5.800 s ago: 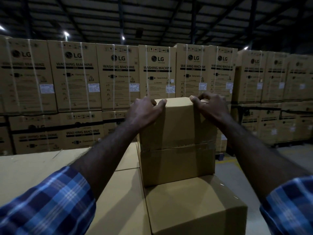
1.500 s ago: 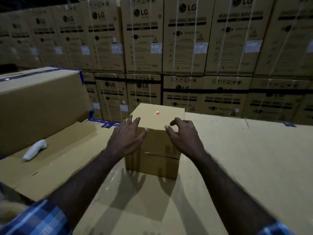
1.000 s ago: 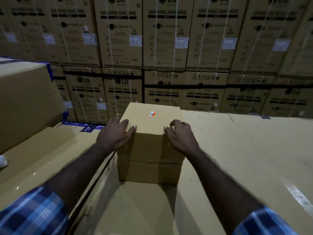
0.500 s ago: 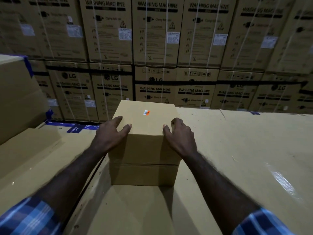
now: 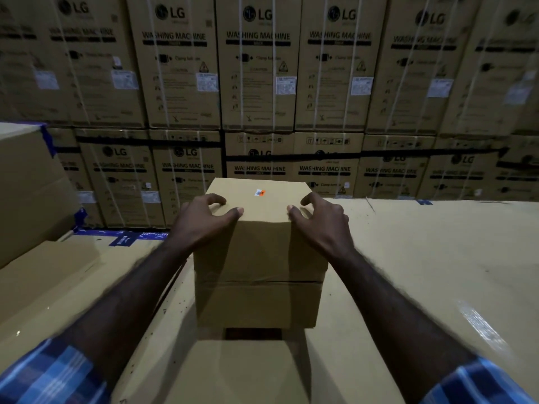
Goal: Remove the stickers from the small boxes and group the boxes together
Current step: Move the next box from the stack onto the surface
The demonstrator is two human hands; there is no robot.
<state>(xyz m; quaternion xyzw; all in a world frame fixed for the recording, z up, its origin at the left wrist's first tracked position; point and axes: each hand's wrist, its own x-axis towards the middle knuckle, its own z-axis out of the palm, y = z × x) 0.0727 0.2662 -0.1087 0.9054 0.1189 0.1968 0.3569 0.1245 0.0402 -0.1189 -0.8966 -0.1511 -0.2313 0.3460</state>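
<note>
While the head view is dim and a little blurred at the edges, a small cardboard box stands upright at its centre on a broad flat cardboard surface; its flaps are closed, so what it holds cannot be told. A small white and orange sticker sits on the box's top face, near the far edge, with both hands clear of it. The left hand grips the box's top left corner, thumb laid on the top face and fingers curled over the left edge. The right hand grips the top right corner the same way, thumb on top, fingers bent round the right edge. Blue plaid sleeves show at the bottom corners. A larger carton with blue tape stands at left. Behind, strapped LG washing machine cartons form a stacked wall
</note>
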